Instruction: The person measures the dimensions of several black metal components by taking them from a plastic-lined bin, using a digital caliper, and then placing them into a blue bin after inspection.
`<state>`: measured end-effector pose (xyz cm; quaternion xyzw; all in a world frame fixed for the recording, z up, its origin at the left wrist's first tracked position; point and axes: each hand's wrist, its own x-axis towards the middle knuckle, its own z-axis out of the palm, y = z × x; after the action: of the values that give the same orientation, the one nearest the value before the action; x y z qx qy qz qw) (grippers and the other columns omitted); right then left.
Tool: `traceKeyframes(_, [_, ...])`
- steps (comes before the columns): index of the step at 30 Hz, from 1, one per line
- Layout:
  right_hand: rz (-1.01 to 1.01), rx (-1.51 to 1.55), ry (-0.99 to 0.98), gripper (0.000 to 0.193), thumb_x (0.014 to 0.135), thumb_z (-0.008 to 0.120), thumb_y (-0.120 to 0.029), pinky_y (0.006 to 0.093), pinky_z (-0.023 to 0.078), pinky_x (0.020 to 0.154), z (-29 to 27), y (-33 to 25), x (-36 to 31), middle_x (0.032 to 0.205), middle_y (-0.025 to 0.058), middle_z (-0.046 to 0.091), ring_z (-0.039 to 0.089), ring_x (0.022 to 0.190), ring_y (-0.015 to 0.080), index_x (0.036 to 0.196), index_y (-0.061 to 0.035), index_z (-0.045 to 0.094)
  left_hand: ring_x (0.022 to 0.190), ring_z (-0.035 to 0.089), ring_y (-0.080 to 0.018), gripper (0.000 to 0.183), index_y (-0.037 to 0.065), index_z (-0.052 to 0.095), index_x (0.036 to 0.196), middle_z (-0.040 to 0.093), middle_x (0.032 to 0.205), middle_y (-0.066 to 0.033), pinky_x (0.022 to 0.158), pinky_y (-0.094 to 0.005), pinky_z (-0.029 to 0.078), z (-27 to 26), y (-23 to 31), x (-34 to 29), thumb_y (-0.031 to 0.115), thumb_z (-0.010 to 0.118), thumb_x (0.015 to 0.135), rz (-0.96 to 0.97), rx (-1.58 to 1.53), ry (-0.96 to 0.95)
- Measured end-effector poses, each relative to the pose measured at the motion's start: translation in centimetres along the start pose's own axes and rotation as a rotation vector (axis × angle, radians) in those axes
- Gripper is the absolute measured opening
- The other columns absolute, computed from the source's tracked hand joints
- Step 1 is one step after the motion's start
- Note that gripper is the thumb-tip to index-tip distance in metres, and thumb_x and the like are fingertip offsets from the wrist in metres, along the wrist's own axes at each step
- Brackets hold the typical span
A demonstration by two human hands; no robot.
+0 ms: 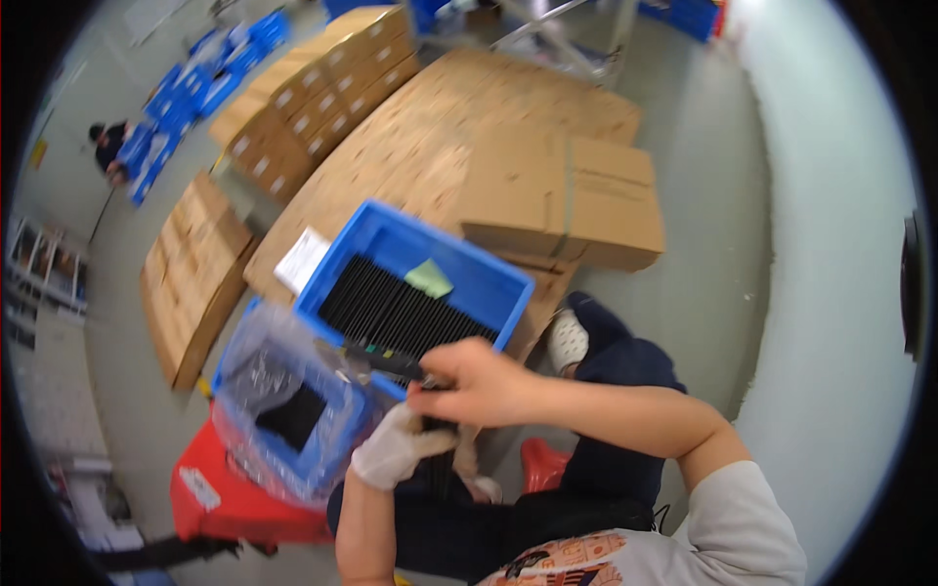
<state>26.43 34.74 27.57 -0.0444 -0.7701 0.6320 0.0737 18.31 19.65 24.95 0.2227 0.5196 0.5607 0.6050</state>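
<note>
My right hand (479,383), bare, is closed around a long, thin black tool (384,359) with small green marks; its exact kind does not show. The tool points left over the near edge of a blue crate (513,278). Just below, my left hand (393,451) wears a white glove and is closed on a dark, narrow piece (442,469), partly hidden by the fingers and my dark trousers. Inside the crate stands a row of thin black pieces (391,305), with a light green scrap (428,278) on top.
Left of my hands, a blue bin (230,356) lined with clear plastic holds black pieces (293,418), above a red object (259,518). A white paper (303,260) lies beside the crate. Cardboard boxes (611,200) rest on a wooden pallet (430,127). Another person (107,146) is far left.
</note>
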Motion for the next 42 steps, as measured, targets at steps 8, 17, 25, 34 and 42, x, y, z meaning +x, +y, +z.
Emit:
traceKeyframes(8, [-0.169, -0.446, 0.249, 0.029, 0.075, 0.063, -0.026, 0.0306, 0.041, 0.05, -4.3, -1.4, 0.2, 0.064, 0.0107, 0.056, 0.054, 0.055, 0.0227, 0.092, -0.0037, 0.06, 0.077, 0.058, -0.0138, 0.02, -0.003, 0.054, 0.103, 0.061, 0.084, -0.0067, 0.07, -0.0243, 0.046, 0.4, 0.2, -2.4, 0.003, 0.054, 0.084, 0.254, -0.047, 0.252])
traceKeyframes(17, [-0.101, -0.581, 0.192, 0.025, 0.075, 0.063, -0.022, 0.0298, 0.039, 0.047, -4.7, -0.4, -1.5, 0.059, 0.0092, 0.052, 0.051, 0.05, 0.0227, 0.088, -0.0011, 0.058, 0.074, 0.06, -0.014, 0.021, 0.001, 0.055, 0.105, 0.063, 0.083, -0.008, 0.068, -0.0249, 0.048, 0.2, -1.6, -2.2, 0.005, 0.056, 0.084, 0.609, 0.379, 0.505])
traceKeyframes(25, [-0.192, -0.612, 0.159, 0.023, 0.072, 0.065, -0.023, 0.0292, 0.038, 0.045, -4.9, -0.2, -1.5, 0.06, 0.0081, 0.053, 0.051, 0.048, 0.0217, 0.082, -0.0023, 0.058, 0.07, 0.06, -0.0147, 0.02, -0.003, 0.055, 0.102, 0.062, 0.077, -0.009, 0.067, -0.0255, 0.048, 0.1, -0.1, -2.7, 0.006, 0.054, 0.084, 0.527, 0.336, 0.287])
traceKeyframes(34, [-0.151, -0.619, 0.136, 0.026, 0.071, 0.065, -0.028, 0.029, 0.037, 0.043, -5.1, -0.1, -1.7, 0.056, 0.0081, 0.052, 0.05, 0.046, 0.0223, 0.075, -0.004, 0.057, 0.069, 0.061, -0.0159, 0.018, -0.005, 0.056, 0.1, 0.061, 0.075, -0.0092, 0.066, -0.0261, 0.049, 0.1, 0.1, -3.0, 0.003, 0.053, 0.084, 0.491, 0.255, 0.224])
traceKeyframes(42, [-0.246, -0.704, 0.171, 0.03, 0.069, 0.067, -0.033, 0.0288, 0.035, 0.04, -5.3, -0.5, -2.0, 0.051, 0.0063, 0.049, 0.049, 0.044, 0.0226, 0.066, -0.0061, 0.054, 0.071, 0.063, -0.0166, 0.014, -0.001, 0.058, 0.095, 0.064, 0.078, -0.0086, 0.064, -0.0257, 0.048, -0.4, 0.1, -3.3, 0.007, 0.056, 0.084, 0.488, 0.327, 0.16])
